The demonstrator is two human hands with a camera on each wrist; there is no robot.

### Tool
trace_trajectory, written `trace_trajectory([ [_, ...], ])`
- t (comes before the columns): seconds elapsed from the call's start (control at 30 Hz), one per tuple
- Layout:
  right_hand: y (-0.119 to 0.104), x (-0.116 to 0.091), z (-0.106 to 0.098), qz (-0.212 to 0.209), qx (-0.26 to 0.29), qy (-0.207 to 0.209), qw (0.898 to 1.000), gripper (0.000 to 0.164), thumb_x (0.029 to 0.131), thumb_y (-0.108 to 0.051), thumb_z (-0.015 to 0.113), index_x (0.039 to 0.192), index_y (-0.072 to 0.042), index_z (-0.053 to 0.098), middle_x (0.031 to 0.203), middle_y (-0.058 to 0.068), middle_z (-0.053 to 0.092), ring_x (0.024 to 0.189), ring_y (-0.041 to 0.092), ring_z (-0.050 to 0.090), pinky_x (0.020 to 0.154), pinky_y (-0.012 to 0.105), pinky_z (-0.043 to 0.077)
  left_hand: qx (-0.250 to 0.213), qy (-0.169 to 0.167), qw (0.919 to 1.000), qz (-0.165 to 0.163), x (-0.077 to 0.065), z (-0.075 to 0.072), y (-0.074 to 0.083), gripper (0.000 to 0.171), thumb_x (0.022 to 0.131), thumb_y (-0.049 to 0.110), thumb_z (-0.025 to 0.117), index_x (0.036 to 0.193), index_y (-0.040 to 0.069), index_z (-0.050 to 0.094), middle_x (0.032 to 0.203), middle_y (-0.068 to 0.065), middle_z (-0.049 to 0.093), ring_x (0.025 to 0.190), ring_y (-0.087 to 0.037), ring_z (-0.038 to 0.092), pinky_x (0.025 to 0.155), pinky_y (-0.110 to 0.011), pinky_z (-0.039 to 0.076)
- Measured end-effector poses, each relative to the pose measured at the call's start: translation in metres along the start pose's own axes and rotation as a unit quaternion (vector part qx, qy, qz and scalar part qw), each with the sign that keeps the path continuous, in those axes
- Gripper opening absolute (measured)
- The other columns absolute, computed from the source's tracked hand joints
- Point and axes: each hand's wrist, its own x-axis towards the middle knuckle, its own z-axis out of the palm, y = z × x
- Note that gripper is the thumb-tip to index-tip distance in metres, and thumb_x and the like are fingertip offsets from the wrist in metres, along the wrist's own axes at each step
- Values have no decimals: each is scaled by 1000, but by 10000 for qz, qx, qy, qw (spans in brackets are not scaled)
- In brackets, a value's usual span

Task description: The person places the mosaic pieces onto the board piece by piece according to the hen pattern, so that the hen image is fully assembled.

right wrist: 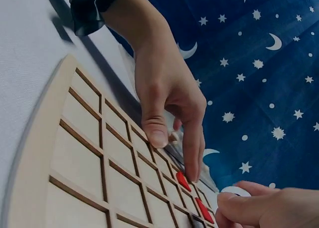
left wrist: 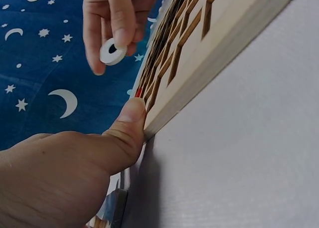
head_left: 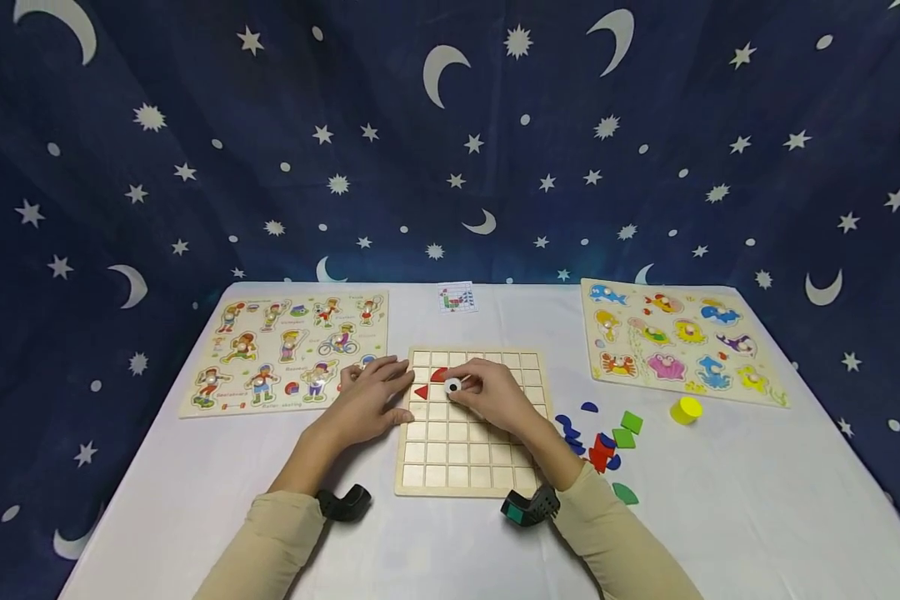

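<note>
A wooden grid board (head_left: 457, 432) lies in the middle of the white table. My left hand (head_left: 369, 404) rests along its left edge, the thumb pressing the frame and the other fingers fairly straight. Over the upper part of the grid, my right hand (head_left: 492, 393) pinches a small white disc with a black centre (head_left: 452, 385) between thumb and fingers. A red triangle (head_left: 422, 392) sits in a cell near the left edge. Just up and to its right is a red rounded piece (head_left: 438, 375), partly overlapped by the right hand in the head view.
Blue half-discs (head_left: 589, 407), green squares (head_left: 632, 422), red pieces (head_left: 602, 452) and a green quarter-disc (head_left: 625, 493) lie right of the board. Beyond them stands a yellow cylinder (head_left: 686, 410). Picture puzzles (head_left: 292, 354) (head_left: 682, 337) flank the board; a pattern card (head_left: 457, 297) lies behind.
</note>
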Motion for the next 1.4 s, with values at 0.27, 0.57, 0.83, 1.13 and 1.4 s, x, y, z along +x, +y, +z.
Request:
trace_trajectory([
  [0.27, 3, -3, 11, 584, 470, 405, 9964, 19, 84, -12, 72, 100, -21, 68, 103, 1, 69, 90, 15, 70, 79, 33, 54, -12, 46, 10000, -45, -3, 2, 1, 67, 83, 47, 67, 138, 13, 52, 149, -4, 42, 141, -25, 30, 96, -56, 21],
  [0.57, 2, -2, 12, 556, 360, 588, 9961, 11, 82, -13, 73, 90, -19, 68, 86, -3, 65, 76, 9, 63, 70, 27, 50, 60, 79, 10000, 3, -3, 1, 1, 67, 82, 47, 67, 138, 13, 52, 148, -5, 42, 140, -26, 31, 95, -54, 21],
  [0.83, 7, 1, 14, 489, 531, 685, 9950, 11, 83, -19, 74, 94, -18, 71, 81, -4, 68, 71, 5, 61, 66, 22, 49, 79, 76, 9999, 59, 0, 1, 3, 66, 83, 47, 67, 137, 13, 52, 148, -5, 43, 140, -25, 31, 98, -55, 18],
  [1.13, 7, 2, 21, 139, 694, 123, 9974, 21, 89, -12, 66, 108, -17, 70, 79, -2, 69, 69, 7, 66, 66, 24, 50, 138, 63, 9999, 16, -1, 1, 2, 66, 82, 48, 67, 137, 14, 53, 147, -4, 44, 141, -24, 30, 101, -57, 17],
  [1.4, 7, 3, 25, -162, -4, 461, 9988, 23, 82, -20, 74, 105, -18, 72, 83, -4, 71, 67, 4, 62, 64, 23, 48, 142, 57, 9999, 57, -1, 1, 2, 67, 82, 48, 67, 137, 13, 53, 148, -5, 44, 141, -26, 30, 101, -59, 17],
])
